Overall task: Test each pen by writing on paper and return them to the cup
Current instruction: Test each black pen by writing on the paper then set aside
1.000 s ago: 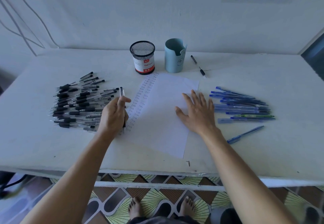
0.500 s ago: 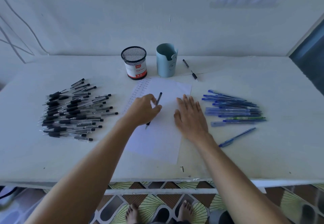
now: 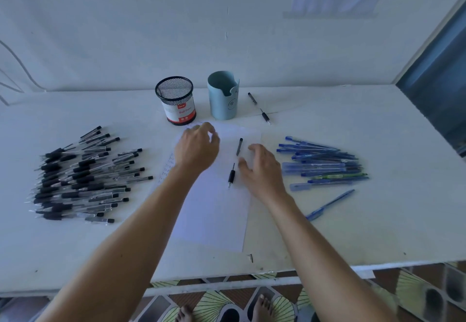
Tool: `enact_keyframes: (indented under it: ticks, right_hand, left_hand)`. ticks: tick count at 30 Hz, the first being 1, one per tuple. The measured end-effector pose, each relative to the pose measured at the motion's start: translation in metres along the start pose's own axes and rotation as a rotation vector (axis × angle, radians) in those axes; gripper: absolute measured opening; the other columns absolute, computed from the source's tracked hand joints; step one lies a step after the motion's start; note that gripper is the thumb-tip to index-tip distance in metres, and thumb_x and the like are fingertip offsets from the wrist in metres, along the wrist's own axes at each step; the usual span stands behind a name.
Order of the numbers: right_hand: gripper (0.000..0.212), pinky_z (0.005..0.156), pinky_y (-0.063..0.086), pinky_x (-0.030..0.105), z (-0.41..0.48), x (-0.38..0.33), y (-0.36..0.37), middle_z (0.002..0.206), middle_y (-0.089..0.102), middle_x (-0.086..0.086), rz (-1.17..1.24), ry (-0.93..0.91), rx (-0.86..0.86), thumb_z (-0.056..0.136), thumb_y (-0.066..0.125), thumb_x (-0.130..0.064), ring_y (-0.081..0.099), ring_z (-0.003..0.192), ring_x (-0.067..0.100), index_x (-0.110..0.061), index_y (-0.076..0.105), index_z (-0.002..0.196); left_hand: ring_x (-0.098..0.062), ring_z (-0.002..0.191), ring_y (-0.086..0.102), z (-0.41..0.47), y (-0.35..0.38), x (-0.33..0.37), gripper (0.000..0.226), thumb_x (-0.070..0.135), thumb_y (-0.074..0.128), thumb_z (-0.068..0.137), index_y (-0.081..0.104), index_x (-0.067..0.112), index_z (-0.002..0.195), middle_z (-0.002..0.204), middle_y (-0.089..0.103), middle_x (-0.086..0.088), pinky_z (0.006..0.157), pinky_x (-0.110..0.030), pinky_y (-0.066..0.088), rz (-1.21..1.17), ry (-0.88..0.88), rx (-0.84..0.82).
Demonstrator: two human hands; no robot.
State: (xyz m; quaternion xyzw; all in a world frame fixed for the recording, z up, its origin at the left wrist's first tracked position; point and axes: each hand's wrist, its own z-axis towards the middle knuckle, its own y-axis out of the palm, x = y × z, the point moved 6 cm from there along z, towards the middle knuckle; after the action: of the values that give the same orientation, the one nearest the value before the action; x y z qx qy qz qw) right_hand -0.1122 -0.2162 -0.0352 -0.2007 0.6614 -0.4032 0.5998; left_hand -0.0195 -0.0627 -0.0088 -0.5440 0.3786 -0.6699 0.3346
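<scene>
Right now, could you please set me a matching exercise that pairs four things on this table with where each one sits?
Things:
1. pile of black pens
2. pile of blue pens
3. mesh cup
4. light blue cup

Places:
A. rear of the table, beside a lone black pen
B. left of the paper
C. rear of the table, left of the other cup
D. right of the paper

Pairs: 1-B; 2-D; 3-C; 4-A

Left hand fingertips motion-blurred, I can't tell curl. Writing on paper too small to read, partly under left forearm. Feet cut by bottom edge.
</scene>
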Motion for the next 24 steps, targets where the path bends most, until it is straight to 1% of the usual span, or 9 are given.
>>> enact_keyframes:
  ticks: [3, 6, 11, 15, 17, 19, 21, 23, 24]
  right_hand:
    - [0.052, 0.096, 0.035, 0.035, 0.006, -0.008, 0.003, 0.125, 0.051, 0.009, -0.085, 0.036, 0.03, 0.087, 0.066, -0.045, 0.047, 0.119, 0.028, -0.004, 0.055, 0.118]
    - [0.042, 0.098, 0.037, 0.034, 0.013, -0.016, 0.007, 0.126, 0.047, 0.009, -0.178, 0.028, 0.01, 0.085, 0.065, -0.04, 0.044, 0.118, 0.03, -0.004, 0.064, 0.108]
    - [0.028, 0.085, 0.041, 0.036, 0.023, -0.016, -0.003, 0.113, 0.059, 0.008, -0.276, 0.046, 0.031, 0.087, 0.055, -0.033, 0.051, 0.105, 0.034, -0.01, 0.069, 0.096]
    - [0.015, 0.072, 0.045, 0.033, 0.035, -0.008, -0.025, 0.095, 0.069, 0.001, 0.042, 0.091, 0.141, 0.089, 0.058, -0.029, 0.062, 0.09, 0.027, -0.016, 0.066, 0.093]
    - [0.013, 0.066, 0.039, 0.028, 0.048, -0.007, -0.041, 0.088, 0.073, -0.003, 0.141, 0.125, 0.205, 0.09, 0.06, -0.028, 0.065, 0.083, 0.023, -0.019, 0.07, 0.091]
    - [0.017, 0.066, 0.036, 0.025, 0.066, -0.005, -0.057, 0.083, 0.074, 0.002, 0.149, 0.13, 0.262, 0.09, 0.061, -0.026, 0.065, 0.081, 0.026, -0.016, 0.075, 0.09]
    - [0.019, 0.066, 0.043, 0.03, 0.088, 0.003, -0.065, 0.077, 0.071, 0.01, 0.144, 0.154, 0.282, 0.086, 0.059, -0.021, 0.063, 0.081, 0.035, -0.008, 0.073, 0.085]
    - [0.019, 0.065, 0.05, 0.034, 0.109, 0.012, -0.066, 0.073, 0.067, 0.017, 0.132, 0.2, 0.259, 0.08, 0.057, -0.015, 0.056, 0.079, 0.042, -0.003, 0.071, 0.079]
    - [0.016, 0.06, 0.046, 0.031, 0.119, 0.016, -0.064, 0.066, 0.061, 0.018, 0.111, 0.213, 0.241, 0.078, 0.055, -0.012, 0.048, 0.074, 0.045, -0.005, 0.068, 0.071]
  left_hand:
    - [-0.029, 0.137, 0.034, 0.007, 0.006, -0.017, 0.038, 0.032, 0.045, 0.102, 0.057, 0.029, 0.138, 0.146, 0.048, -0.005, 0.11, -0.045, 0.029, 0.065, 0.081, -0.031]
    - [-0.027, 0.149, 0.018, 0.007, 0.022, -0.026, 0.046, 0.038, 0.037, 0.104, 0.042, 0.032, 0.15, 0.161, 0.031, -0.003, 0.12, -0.046, 0.015, 0.13, 0.141, -0.163]
    - [-0.024, 0.153, 0.009, 0.002, 0.032, -0.031, 0.052, 0.043, 0.032, 0.104, 0.028, 0.033, 0.155, 0.166, 0.019, 0.0, 0.123, -0.042, 0.007, 0.233, 0.156, -0.193]
    - [-0.027, 0.151, 0.013, 0.002, 0.03, -0.03, 0.052, 0.045, 0.033, 0.103, 0.031, 0.033, 0.154, 0.164, 0.023, 0.0, 0.122, -0.042, 0.01, 0.253, 0.166, -0.173]
    - [-0.028, 0.151, 0.016, 0.001, 0.03, -0.03, 0.054, 0.047, 0.03, 0.101, 0.034, 0.033, 0.153, 0.164, 0.025, -0.001, 0.122, -0.042, 0.011, 0.249, 0.164, -0.165]
    - [-0.029, 0.151, 0.017, 0.0, 0.03, -0.03, 0.059, 0.05, 0.027, 0.097, 0.035, 0.032, 0.153, 0.163, 0.027, -0.001, 0.122, -0.043, 0.012, 0.242, 0.162, -0.163]
    - [-0.028, 0.151, 0.016, 0.0, 0.029, -0.03, 0.062, 0.052, 0.025, 0.094, 0.035, 0.033, 0.153, 0.163, 0.027, -0.001, 0.122, -0.042, 0.011, 0.233, 0.153, -0.171]
    - [-0.028, 0.151, 0.016, 0.001, 0.029, -0.03, 0.067, 0.053, 0.022, 0.091, 0.035, 0.033, 0.153, 0.163, 0.027, -0.001, 0.122, -0.042, 0.011, 0.225, 0.146, -0.174]
    - [-0.028, 0.151, 0.016, 0.001, 0.029, -0.03, 0.067, 0.053, 0.022, 0.09, 0.036, 0.033, 0.153, 0.163, 0.027, -0.001, 0.122, -0.042, 0.011, 0.221, 0.146, -0.172]
